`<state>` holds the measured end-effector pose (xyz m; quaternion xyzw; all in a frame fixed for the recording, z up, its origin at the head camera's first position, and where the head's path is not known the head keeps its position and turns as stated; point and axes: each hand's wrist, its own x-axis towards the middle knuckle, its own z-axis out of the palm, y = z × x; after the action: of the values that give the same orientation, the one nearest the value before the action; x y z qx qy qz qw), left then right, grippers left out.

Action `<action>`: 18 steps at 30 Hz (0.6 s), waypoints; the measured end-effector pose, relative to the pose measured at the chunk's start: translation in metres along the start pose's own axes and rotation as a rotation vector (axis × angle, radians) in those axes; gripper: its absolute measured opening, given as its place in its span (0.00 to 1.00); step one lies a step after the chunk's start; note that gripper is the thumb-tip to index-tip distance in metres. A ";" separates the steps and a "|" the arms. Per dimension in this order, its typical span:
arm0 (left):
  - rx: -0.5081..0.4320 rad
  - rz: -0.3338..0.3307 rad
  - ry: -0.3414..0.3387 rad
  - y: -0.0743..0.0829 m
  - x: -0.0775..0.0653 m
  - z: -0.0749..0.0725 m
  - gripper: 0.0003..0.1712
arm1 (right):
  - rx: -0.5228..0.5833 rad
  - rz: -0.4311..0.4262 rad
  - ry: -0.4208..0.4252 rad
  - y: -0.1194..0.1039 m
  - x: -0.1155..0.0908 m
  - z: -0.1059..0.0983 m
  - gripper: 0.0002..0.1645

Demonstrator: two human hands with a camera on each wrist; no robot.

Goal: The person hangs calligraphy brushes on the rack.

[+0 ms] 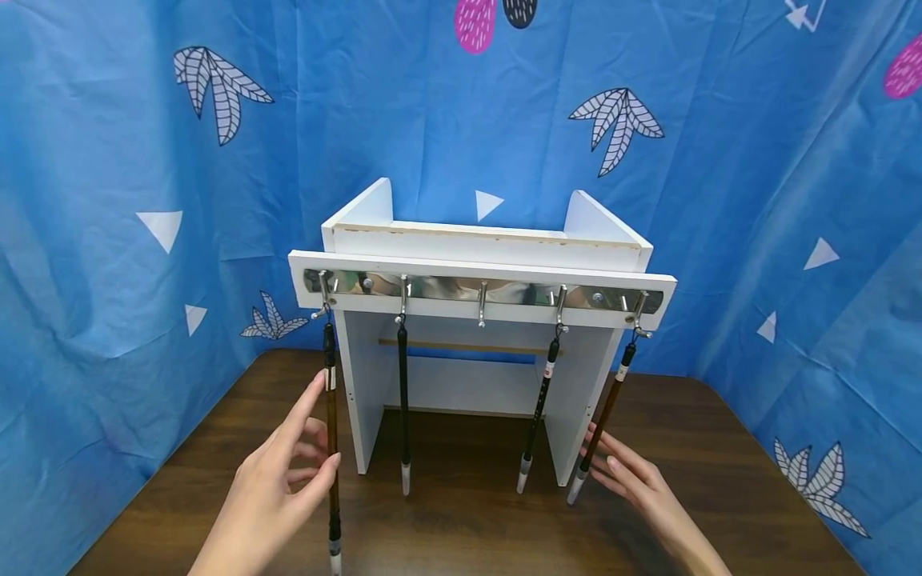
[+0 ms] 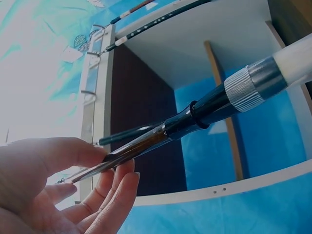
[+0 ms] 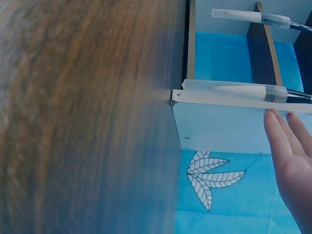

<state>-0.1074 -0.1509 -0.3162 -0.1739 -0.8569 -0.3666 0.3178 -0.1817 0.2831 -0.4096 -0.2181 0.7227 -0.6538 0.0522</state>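
My left hand (image 1: 270,476) pinches the brown handle of the leftmost calligraphy brush (image 1: 333,500), thumb in front and fingers behind, index finger stretched up along it. That brush hangs by a loop from the leftmost hook (image 1: 323,288); its clear-capped tip (image 2: 295,61) points down. At the far right, my right hand (image 1: 641,484) is beside another brown brush (image 1: 611,400), fingers fairly straight and partly behind it. In the right wrist view, the fingertips (image 3: 271,119) lie just below this brush's capped end (image 3: 251,92); contact cannot be told.
Two black brushes (image 1: 403,392) (image 1: 542,400) hang between them; the middle hook (image 1: 482,300) holds none. The metal hook strip is fixed to a white board (image 1: 461,268) on a white open stand (image 1: 587,384). Beneath lies a dark wooden table (image 1: 461,528), with blue patterned cloth (image 1: 468,120) around.
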 end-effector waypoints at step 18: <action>0.025 -0.031 0.010 -0.006 0.000 -0.013 0.59 | 0.004 -0.040 -0.011 0.001 -0.001 -0.001 0.30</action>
<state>-0.1048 -0.1651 -0.3126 -0.1547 -0.8625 -0.3617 0.3184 -0.1812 0.2844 -0.4112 -0.2360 0.7164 -0.6551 0.0435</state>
